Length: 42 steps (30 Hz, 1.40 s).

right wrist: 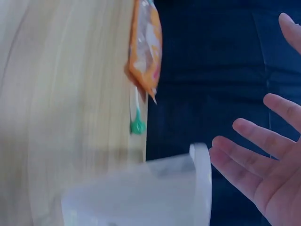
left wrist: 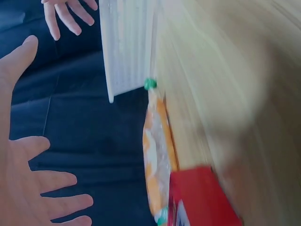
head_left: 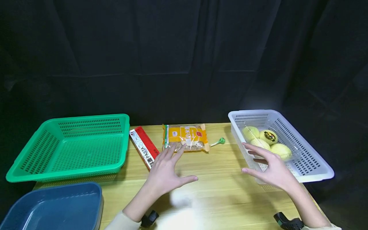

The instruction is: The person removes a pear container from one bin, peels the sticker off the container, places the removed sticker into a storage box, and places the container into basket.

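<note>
My left hand (head_left: 166, 172) hovers over the middle of the wooden table, fingers spread and thumb out to the side, holding nothing. Just beyond its fingertips lies an orange and clear bag of grain (head_left: 185, 135). A red and white pasta box (head_left: 144, 145) lies slantwise left of the bag, its near end partly behind the hand. My right hand (head_left: 273, 167), also empty with fingers extended, overlaps the near left side of a white basket (head_left: 311, 159) in the head view. In that basket sit several pale yellow-green fruits (head_left: 281, 150) in clear wrap, one with a black label.
A green-wrapped lollipop (head_left: 221, 141) lies right of the grain bag. At the left stands a green basket (head_left: 86, 156), with a dark blue tub (head_left: 66, 204) nearer to me. A black curtain (head_left: 172, 64) hangs behind the table (head_left: 218, 188).
</note>
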{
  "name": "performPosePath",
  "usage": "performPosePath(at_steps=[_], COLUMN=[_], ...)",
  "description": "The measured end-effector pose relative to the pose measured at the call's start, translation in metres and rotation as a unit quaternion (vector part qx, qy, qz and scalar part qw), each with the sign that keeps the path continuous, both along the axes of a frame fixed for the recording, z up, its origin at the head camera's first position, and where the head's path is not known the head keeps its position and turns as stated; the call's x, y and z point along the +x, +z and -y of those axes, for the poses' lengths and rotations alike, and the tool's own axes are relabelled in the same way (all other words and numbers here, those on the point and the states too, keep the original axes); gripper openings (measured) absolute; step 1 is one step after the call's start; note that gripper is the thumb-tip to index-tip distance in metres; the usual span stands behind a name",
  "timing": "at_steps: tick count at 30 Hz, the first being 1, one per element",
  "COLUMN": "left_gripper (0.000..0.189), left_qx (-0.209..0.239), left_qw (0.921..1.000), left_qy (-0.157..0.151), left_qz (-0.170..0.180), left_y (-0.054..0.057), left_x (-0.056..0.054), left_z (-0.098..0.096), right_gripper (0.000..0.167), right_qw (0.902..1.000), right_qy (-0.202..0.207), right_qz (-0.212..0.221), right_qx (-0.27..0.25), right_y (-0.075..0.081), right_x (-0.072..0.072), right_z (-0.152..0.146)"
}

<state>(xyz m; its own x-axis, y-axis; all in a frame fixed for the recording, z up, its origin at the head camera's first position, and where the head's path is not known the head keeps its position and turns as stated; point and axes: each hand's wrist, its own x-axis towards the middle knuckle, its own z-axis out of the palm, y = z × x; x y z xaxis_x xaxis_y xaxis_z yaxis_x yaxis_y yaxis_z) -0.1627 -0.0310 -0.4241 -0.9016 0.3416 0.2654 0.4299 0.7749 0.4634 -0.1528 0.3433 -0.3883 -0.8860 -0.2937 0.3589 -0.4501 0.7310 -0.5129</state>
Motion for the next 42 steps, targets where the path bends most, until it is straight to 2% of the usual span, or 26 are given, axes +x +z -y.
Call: performPosePath(at_steps=[4, 7, 14, 22, 30, 36, 42], left_gripper=[0.107, 0.106, 0.105, 0.105, 0.103, 0.101, 0.104], left_qx=[0.016, 0.018, 0.028, 0.034, 0.035, 0.048, 0.076], left_qw=[0.9995, 0.9986, 0.9943, 0.99, 0.9849, 0.9821, 0.9789], left_qy=[-0.017, -0.029, -0.062, -0.088, -0.103, -0.109, -0.113], left_qz=[0.022, 0.041, 0.082, 0.105, 0.135, 0.146, 0.153], left_y=[0.002, 0.004, 0.002, 0.001, -0.004, -0.002, -0.001], left_x=[-0.003, -0.006, -0.014, -0.017, -0.021, -0.021, -0.019], left_z=[-0.017, -0.03, -0.065, -0.096, -0.123, -0.144, -0.169], right_gripper=[0.081, 0.079, 0.074, 0.071, 0.069, 0.074, 0.079], right_qw=[0.9994, 0.9987, 0.9936, 0.9917, 0.9878, 0.9738, 0.9576], right_qy=[-0.019, -0.044, -0.107, -0.121, -0.15, -0.217, -0.277], right_qz=[0.011, 0.016, 0.036, 0.039, 0.042, 0.068, 0.078], right_qx=[-0.025, -0.019, -0.001, -0.016, -0.008, 0.006, -0.007], right_y=[0.004, 0.007, 0.01, 0.0, -0.01, -0.013, -0.018], right_x=[0.004, 0.005, 0.005, 0.002, -0.001, -0.005, -0.009], right_z=[-0.019, -0.035, -0.071, -0.098, -0.118, -0.128, -0.138])
